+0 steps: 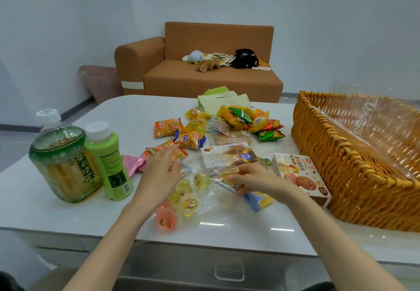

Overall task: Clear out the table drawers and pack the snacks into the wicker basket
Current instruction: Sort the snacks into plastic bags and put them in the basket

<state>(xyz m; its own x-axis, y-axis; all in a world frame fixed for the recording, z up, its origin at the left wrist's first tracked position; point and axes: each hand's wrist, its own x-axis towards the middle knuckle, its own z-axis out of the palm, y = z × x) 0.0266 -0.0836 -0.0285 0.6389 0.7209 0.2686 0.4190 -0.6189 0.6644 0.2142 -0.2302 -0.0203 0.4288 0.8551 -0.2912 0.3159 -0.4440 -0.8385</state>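
Wicker, lined with clear film: the basket [354, 177] stands at three o'clock on the white table [227, 227]. I see my left hand [162, 172] flat, fingers straight and spread, lying over an orange packet [180, 152] and gripping nothing. My right hand [254, 180] has its fingers curled round a clear packet [225, 172] near the table's middle. Jelly cups [187, 202] lie at six o'clock of the left hand. A cookie box [300, 177] sits between the right hand and the basket, just beside its wall. More snacks [241, 118] are heaped at twelve o'clock, and two bottles [63, 161] stand upright at nine.
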